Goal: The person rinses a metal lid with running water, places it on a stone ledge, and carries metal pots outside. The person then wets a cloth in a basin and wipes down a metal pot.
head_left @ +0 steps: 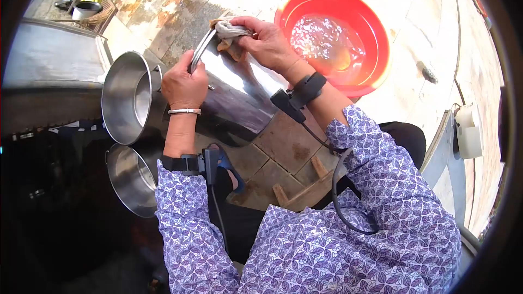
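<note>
Now, in the head view, our left hand (185, 84) is clamped on the curved metal edge (202, 50) of a steel pot (239, 95), while our right hand (269, 46) pinches a bunched cloth (230, 30) against that edge, farther along. To wipe well, we should hold the edge steady and press the cloth evenly around its bend. The pot seems tilted, between a red basin (377, 38) and two open pots (124, 95); its smooth side shines brightly above, darker below.

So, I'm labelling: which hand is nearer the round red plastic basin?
Right: the right hand is beside the basin; the left hand is farther off, past the right hand.
</note>
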Demonstrator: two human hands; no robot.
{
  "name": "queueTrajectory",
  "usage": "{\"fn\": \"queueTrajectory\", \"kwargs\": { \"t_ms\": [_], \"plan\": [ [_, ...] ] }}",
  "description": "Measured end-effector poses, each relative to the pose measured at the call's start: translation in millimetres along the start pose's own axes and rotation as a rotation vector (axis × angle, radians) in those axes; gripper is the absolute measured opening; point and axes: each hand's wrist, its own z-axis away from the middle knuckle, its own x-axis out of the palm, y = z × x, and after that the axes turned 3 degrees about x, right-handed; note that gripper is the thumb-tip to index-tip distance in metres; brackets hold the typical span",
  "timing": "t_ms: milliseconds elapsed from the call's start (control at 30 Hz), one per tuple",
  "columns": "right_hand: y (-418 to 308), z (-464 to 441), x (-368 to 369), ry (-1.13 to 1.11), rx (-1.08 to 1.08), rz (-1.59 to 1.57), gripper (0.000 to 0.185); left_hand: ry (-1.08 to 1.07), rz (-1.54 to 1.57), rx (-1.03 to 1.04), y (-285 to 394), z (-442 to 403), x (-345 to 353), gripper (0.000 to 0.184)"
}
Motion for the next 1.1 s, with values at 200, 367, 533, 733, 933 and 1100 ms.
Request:
{"fn": "queueTrajectory", "kwargs": {
  "t_ms": [200, 367, 533, 733, 933, 1100],
  "plan": [
    [50.5, -7.3, -19.8, 0.065, 0.537, 0.063, 0.023, -0.071, 0.338, 0.076, -14.8, 37.5, -5.1, 0.021],
    [-2.9, 39.9, 5.8, -0.154, 0.109, 0.177, 0.024, -0.034, 0.401, 0.014, -30.9, 52.8, 14.2, 0.015],
    [32.3, 9.2, 8.8, 0.016, 0.349, 0.231, 0.028, -0.045, 0.336, -0.010, -25.5, 42.1, 24.3, 0.014],
    [-4.8, -24.1, -8.3, -0.330, 0.469, 0.199, 0.027, -0.095, 0.180, 0.076, -7.2, 29.6, 32.1, 0.009],
    [20.8, -33.6, -22.8, -0.101, 0.394, 0.565, 0.025, -0.088, 0.169, 0.118, 5.6, 22.6, 36.0, 0.011],
    [28.6, 34.0, 3.8, 0.311, 0.426, -0.133, 0.013, -0.119, 0.003, 0.030, 11.3, 16.2, 38.0, 0.013]
  ]
}}
